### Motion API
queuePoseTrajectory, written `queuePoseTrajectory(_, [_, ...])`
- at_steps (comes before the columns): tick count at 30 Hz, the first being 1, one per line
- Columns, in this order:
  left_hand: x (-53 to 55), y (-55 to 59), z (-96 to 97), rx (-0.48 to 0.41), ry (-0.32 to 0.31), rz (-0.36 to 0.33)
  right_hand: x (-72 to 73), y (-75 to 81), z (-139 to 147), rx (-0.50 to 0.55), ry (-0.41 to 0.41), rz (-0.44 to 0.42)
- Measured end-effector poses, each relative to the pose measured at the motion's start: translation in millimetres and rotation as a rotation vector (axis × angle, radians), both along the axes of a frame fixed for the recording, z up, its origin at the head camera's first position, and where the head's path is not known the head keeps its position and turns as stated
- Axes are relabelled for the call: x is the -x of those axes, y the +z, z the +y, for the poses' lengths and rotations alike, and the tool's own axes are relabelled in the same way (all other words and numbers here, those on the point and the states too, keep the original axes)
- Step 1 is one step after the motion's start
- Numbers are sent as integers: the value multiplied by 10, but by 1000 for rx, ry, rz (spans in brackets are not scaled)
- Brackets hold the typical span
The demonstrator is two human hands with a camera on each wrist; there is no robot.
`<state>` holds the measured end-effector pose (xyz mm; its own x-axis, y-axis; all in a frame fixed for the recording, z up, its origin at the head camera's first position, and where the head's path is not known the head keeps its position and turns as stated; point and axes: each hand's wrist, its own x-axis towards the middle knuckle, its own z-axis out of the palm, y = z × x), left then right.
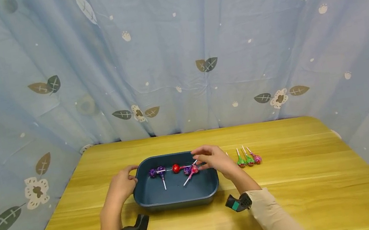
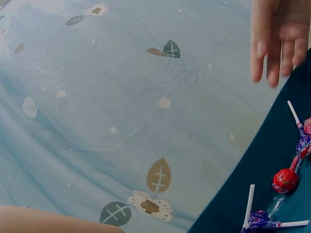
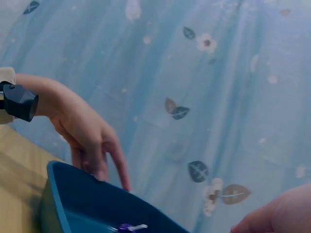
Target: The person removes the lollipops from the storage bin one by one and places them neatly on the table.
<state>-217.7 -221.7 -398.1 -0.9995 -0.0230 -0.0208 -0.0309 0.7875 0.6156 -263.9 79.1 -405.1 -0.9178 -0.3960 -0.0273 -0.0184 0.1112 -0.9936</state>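
A dark blue plastic bin (image 1: 177, 195) stands on the table with several wrapped lollipops inside. Toward its left lie purple lollipops (image 1: 160, 169); a red lollipop (image 1: 176, 168) is in the middle, and a pink lollipop (image 1: 194, 169) overlaps a purple one on the right. At the left rim, my left hand (image 1: 124, 185) rests its fingertips on the outer side, fingers loosely bent. My right hand (image 1: 217, 160) hovers over the bin's right rim, and its fingers hang nearly straight with nothing between them in the left wrist view.
Right of the bin, green lollipops (image 1: 249, 160) and a pink lollipop (image 1: 257, 159) lie in a row on the wooden table (image 1: 304, 176). One more white stick shows partly behind my right hand. A blue patterned curtain (image 1: 166, 53) hangs along the table's back and sides.
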Motion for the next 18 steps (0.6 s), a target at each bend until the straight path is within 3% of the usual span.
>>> queuePoseTrajectory(9, [6,-3,2,12,3,-5,132,-77,-399,-8,114,-97])
queuePoseTrajectory(18, [1,5,-1,2,3,-10,198,-154,-658,-82,184,-188])
